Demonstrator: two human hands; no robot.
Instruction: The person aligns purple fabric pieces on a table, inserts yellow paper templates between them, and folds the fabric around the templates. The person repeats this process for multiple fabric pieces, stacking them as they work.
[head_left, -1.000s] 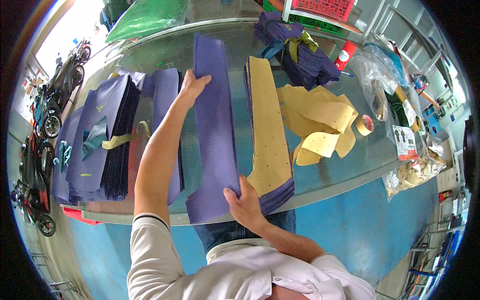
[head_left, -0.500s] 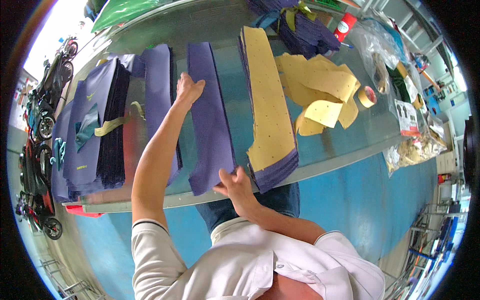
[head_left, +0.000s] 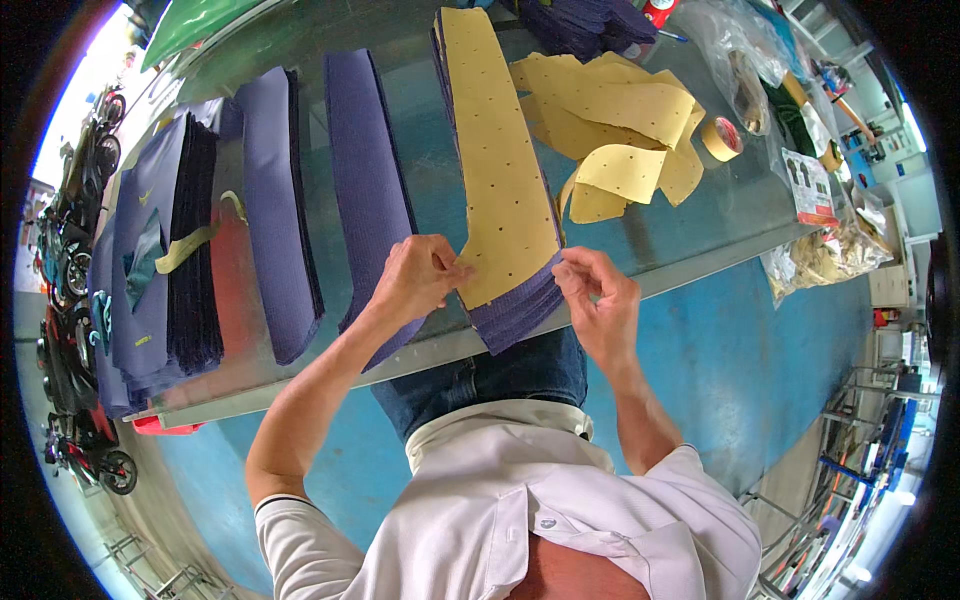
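You're pinching yellow sheet with left hand; right hand sitting at purple stack's edge, grip unclear. Best holding layers level.

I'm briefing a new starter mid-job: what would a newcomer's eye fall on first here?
Probably the long, dotted yellow sheet atop a purple stack in the middle, its near end between the left grip and right grip. Next, the curling yellow pieces to its right. Then the purple pile with a teal patch, far left.
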